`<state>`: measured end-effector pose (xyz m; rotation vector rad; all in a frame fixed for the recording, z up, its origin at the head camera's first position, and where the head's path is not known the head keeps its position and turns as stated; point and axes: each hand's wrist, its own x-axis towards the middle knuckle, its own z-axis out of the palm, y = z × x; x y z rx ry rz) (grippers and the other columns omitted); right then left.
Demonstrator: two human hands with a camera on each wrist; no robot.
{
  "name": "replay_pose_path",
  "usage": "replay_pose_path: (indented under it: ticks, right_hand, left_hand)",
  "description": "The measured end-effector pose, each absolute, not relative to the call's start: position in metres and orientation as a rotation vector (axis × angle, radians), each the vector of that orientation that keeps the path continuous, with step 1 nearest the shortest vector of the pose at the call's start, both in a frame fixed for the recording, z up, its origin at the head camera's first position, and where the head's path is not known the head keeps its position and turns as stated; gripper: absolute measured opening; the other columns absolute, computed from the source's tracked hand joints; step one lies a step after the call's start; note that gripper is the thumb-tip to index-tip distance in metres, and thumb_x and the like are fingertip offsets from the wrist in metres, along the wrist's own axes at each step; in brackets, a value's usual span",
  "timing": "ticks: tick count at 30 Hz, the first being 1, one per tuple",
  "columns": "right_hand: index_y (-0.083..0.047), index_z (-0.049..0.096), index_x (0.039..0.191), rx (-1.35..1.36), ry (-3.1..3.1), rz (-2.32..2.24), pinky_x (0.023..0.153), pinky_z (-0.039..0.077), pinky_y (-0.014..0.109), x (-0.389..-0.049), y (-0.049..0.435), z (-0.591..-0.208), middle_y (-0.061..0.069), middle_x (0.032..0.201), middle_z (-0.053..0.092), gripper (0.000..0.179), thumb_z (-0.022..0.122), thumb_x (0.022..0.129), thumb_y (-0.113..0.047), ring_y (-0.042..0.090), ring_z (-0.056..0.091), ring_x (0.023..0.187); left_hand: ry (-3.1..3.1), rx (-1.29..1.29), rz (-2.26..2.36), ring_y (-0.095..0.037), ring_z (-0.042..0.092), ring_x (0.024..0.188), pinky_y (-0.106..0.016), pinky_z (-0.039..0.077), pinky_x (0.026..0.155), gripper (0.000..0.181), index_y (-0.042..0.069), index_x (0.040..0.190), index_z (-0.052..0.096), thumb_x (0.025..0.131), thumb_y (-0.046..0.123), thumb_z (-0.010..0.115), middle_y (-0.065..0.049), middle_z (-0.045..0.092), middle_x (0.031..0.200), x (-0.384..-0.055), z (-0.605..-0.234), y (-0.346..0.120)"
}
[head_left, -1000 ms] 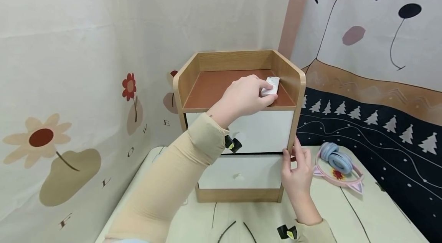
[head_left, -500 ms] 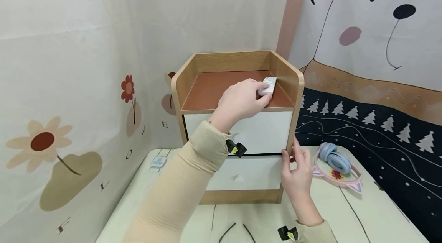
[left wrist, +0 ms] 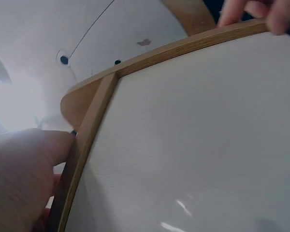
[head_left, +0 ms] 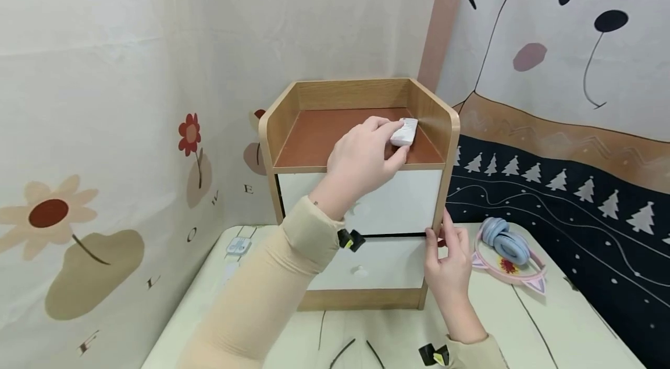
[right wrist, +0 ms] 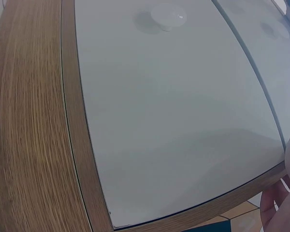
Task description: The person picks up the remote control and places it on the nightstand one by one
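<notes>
A small white rectangular thing is at the right end of the brown open top of a wooden bedside cabinet with two white drawers. My left hand reaches across from the front and pinches it between thumb and fingers; its exact kind is unclear. In the left wrist view that hand partly hides behind the cabinet's top edge. Lower down, my right hand grips the cabinet's right side panel, thumb in front and fingers around the side, level with the gap between the drawers. Both drawers look closed.
Blue and pink cat-ear headphones lie on the pale table right of the cabinet. A small light-blue object lies at the left. Printed cloth hangs behind and on both sides.
The white thing tilts a little as my left fingers shift on it, with the hand drawn slightly left. My right hand keeps its place on the cabinet's side.
</notes>
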<state>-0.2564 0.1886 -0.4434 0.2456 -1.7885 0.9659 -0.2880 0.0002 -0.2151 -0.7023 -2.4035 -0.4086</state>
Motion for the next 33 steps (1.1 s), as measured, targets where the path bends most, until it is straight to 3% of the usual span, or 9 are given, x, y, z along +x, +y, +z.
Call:
replay_pose_path:
  ticks: [3, 9, 18, 23, 28, 33]
  right_hand:
    - [0.0, 0.058, 0.156, 0.259, -1.762, 0.95, 0.084, 0.044, 0.003, -0.259, 0.188, -0.445, 0.023, 0.099, 0.059, 0.064, 0.077, 0.095, 0.007, 0.025, 0.056, 0.088]
    - [0.0, 0.058, 0.156, 0.267, -1.748, 0.95, 0.083, 0.044, 0.003, -0.259, 0.188, -0.445, 0.022, 0.098, 0.059, 0.064, 0.077, 0.095, 0.008, 0.026, 0.056, 0.087]
    - [0.0, 0.058, 0.156, 0.256, -1.751, 0.947, 0.082, 0.045, 0.004, -0.258, 0.189, -0.447, 0.022, 0.098, 0.058, 0.065, 0.077, 0.094, 0.008, 0.026, 0.058, 0.083]
    - [-0.001, 0.058, 0.157, 0.244, -1.778, 0.962, 0.081, 0.047, 0.008, -0.258, 0.189, -0.447, 0.024, 0.099, 0.058, 0.063, 0.076, 0.097, 0.003, 0.025, 0.057, 0.083]
    - [0.001, 0.058, 0.156, 0.248, -1.781, 0.962, 0.083, 0.045, 0.004, -0.257, 0.188, -0.447, 0.024, 0.098, 0.057, 0.062, 0.076, 0.097, 0.003, 0.025, 0.056, 0.086]
    - [0.001, 0.058, 0.156, 0.264, -1.753, 0.945, 0.082, 0.045, 0.004, -0.258, 0.188, -0.446, 0.022, 0.098, 0.057, 0.064, 0.076, 0.095, 0.007, 0.025, 0.056, 0.084]
  left_hand:
    - [-2.209, -0.748, -0.378, -0.027, 0.073, 0.115, -0.041, 0.064, 0.089, 0.043, 0.023, 0.147, 0.071, 0.106, 0.037, 0.068, -0.003, 0.072, 0.144, -0.284, -0.229, -0.006]
    - [-1.866, -0.891, -0.456, -0.036, 0.07, 0.112, -0.044, 0.059, 0.099, 0.04, 0.008, 0.137, 0.075, 0.099, 0.019, 0.076, -0.016, 0.073, 0.138, -0.275, -0.25, -0.023]
    - [-1.628, -0.986, -0.597, -0.041, 0.069, 0.122, -0.051, 0.059, 0.103, 0.046, 0.004, 0.133, 0.075, 0.087, 0.002, 0.079, -0.027, 0.067, 0.143, -0.26, -0.284, -0.054]
    - [-1.561, -0.994, -0.637, -0.043, 0.068, 0.127, -0.052, 0.062, 0.096, 0.045, 0.003, 0.13, 0.074, 0.086, -0.001, 0.077, -0.028, 0.068, 0.14, -0.251, -0.298, -0.071]
    - [-1.453, -0.97, -0.624, -0.043, 0.07, 0.117, -0.048, 0.062, 0.09, 0.03, -0.001, 0.125, 0.075, 0.097, 0.006, 0.068, -0.028, 0.072, 0.131, -0.247, -0.314, -0.09]
    - [-1.37, -0.916, -0.639, -0.042, 0.073, 0.105, -0.028, 0.061, 0.103, 0.028, -0.006, 0.118, 0.076, 0.105, 0.015, 0.062, -0.029, 0.074, 0.119, -0.251, -0.34, -0.11]
